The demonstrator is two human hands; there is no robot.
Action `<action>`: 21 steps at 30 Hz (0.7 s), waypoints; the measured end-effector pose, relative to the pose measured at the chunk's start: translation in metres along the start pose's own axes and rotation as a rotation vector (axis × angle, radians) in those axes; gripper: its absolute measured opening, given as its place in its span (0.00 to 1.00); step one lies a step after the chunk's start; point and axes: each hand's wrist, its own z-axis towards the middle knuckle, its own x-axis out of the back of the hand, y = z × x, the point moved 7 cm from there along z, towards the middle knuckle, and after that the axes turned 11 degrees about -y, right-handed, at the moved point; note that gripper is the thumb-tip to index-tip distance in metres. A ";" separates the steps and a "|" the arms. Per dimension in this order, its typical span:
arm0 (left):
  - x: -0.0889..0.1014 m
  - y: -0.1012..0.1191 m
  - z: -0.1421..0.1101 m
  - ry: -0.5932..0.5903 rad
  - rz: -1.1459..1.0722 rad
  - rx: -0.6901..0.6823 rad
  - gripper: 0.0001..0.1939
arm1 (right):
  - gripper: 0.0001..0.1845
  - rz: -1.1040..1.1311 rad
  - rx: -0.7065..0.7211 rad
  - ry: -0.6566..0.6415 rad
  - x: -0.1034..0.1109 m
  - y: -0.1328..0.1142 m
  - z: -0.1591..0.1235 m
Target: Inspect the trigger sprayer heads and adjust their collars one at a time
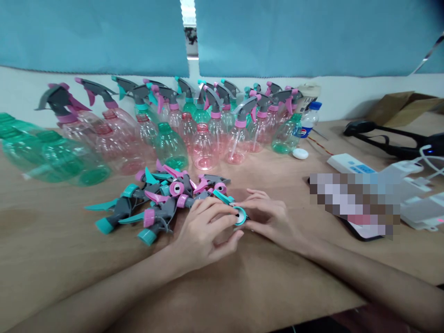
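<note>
Head view: I see both hands (208,226) (267,217) gripping one teal-collared trigger sprayer head (234,208), its long axis running far-left toward the pile of sprayer heads (163,199).

Along the back of the brown table (52,259) stands a crowd of clear pink spray bottles (204,148) with grey triggers, a few green ones among them. To the left, several green bottles (52,157) lie on their sides without heads. A small water bottle with a blue cap (310,118) stands at the right end of the row, and a white round disc (300,153) lies just beside it. Farther right rest a white device (350,164) and what may be a black scanner (388,136). Blue curtains (93,34) hang behind.
</note>
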 end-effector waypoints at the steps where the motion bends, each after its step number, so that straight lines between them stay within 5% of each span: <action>1: 0.000 0.000 0.000 0.000 -0.002 -0.001 0.07 | 0.17 -0.001 -0.001 -0.002 0.000 0.000 0.000; 21: 0.000 0.003 0.001 -0.005 0.111 -0.029 0.09 | 0.17 -0.020 -0.055 0.016 0.004 0.004 -0.002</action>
